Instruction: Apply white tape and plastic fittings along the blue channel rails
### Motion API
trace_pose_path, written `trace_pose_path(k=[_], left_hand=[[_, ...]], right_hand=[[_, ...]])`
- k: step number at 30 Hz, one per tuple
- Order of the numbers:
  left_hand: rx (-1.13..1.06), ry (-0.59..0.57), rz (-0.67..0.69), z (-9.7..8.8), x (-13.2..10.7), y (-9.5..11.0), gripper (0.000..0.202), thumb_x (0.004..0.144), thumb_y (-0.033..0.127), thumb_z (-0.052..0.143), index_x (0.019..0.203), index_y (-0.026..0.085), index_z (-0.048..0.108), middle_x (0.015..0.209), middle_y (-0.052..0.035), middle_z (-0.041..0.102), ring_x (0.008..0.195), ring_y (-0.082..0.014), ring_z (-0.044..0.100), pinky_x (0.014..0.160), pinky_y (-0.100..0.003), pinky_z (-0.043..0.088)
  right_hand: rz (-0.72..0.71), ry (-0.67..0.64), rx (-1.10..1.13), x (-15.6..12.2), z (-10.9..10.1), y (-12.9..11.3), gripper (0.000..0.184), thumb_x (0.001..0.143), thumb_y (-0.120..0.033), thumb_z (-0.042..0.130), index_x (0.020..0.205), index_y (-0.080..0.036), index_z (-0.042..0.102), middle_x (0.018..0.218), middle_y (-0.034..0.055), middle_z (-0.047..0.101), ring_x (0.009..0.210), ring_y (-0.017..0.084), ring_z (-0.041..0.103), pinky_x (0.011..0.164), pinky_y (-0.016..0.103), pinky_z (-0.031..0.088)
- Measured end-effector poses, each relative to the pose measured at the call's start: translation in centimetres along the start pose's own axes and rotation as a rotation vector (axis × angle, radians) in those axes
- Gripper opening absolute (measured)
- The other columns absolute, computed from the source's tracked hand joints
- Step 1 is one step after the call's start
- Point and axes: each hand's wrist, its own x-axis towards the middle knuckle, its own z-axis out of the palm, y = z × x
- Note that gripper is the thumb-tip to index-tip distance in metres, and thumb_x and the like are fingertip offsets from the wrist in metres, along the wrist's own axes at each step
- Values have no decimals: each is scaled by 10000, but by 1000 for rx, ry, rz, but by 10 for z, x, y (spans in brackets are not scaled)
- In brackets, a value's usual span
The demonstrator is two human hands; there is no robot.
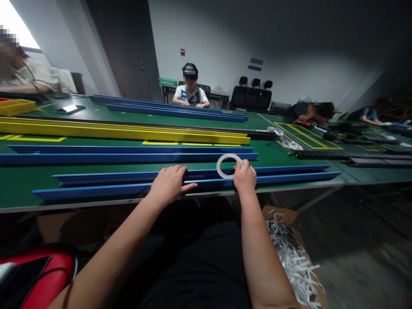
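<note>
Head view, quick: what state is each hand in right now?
Left hand: open, laid over the nearest blue strip.
Right hand: closed, holding the white ring-shaped roll.

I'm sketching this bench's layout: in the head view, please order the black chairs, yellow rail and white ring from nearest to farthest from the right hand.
1. White ring, held in the right hand.
2. Yellow rail, farther in on the table.
3. Black chairs, beyond the table, by the far wall.
</note>
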Motion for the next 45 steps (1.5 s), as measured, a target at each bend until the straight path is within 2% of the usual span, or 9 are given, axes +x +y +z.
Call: trace_pose_path(k=[4,9,17,21,29,33,36,41,45], left_hand=[[22,4,-34,5,0,1,702,786,758,511,1192,194,608,1093,-151,689,1038,-325,622,875,-405,416],[43,-26,-5,0,0,-8,679,774,750,541,1170,204,616,1101,-132,692,1048,-318,618,875,-396,422],[1,-272,-73,-26,0,-56,766,651,752,640,1206,223,629,1169,-107,684,1061,-310,628,861,-349,464],[-21,-320,-89,-32,-4,-74,812,622,763,643,1227,221,624,1169,-107,682,1056,-311,633,863,-347,471],[-80,-347,-104,-28,-7,-76,827,664,717,650,1325,227,567,1308,-119,623,1154,-314,598,970,-347,443],[-128,-351,-89,-25,-8,-80,851,684,748,606,1348,219,551,1329,-116,618,1185,-313,586,1003,-353,436],[-165,-341,-77,-25,-9,-80,853,696,764,579,1345,212,561,1334,-118,621,1209,-325,574,1024,-380,430],[-397,-241,-72,-31,-7,-70,660,783,687,551,1270,248,621,1293,-70,651,1196,-278,587,1034,-369,440],[-598,-123,-46,-38,-2,-51,497,830,611,556,1120,228,684,1126,-56,708,1050,-231,640,923,-337,504]], right_hand=[[-21,-3,-42,0,1,0,354,1030,-415,302,996,-171,557,802,83,702,741,208,602,729,309,307],[30,35,-24,-4,5,-7,342,1030,-415,304,1016,-177,550,828,69,709,787,207,616,742,305,305],[-46,-23,22,-21,9,-48,353,1042,-417,258,1041,-180,520,834,58,714,869,209,637,850,313,326],[-96,-11,12,-28,11,-62,352,1043,-417,263,1035,-177,522,858,68,713,868,210,640,838,312,331],[-56,-32,43,-25,10,-70,338,1036,-399,287,1072,-167,530,846,83,718,844,230,659,819,326,358],[-70,-69,250,-20,1,-69,342,1039,-413,272,1090,-198,533,898,54,721,829,209,661,736,295,384],[-248,-54,403,-14,-13,-72,323,1032,-411,316,1148,-219,549,1010,57,706,880,185,649,717,268,403],[-816,-124,293,-9,-36,-81,288,1021,-354,401,1152,-244,632,901,37,676,833,147,603,740,245,380],[-978,-177,179,-15,-39,-87,291,1024,-345,403,1175,-269,641,881,26,660,792,125,577,680,243,341]])
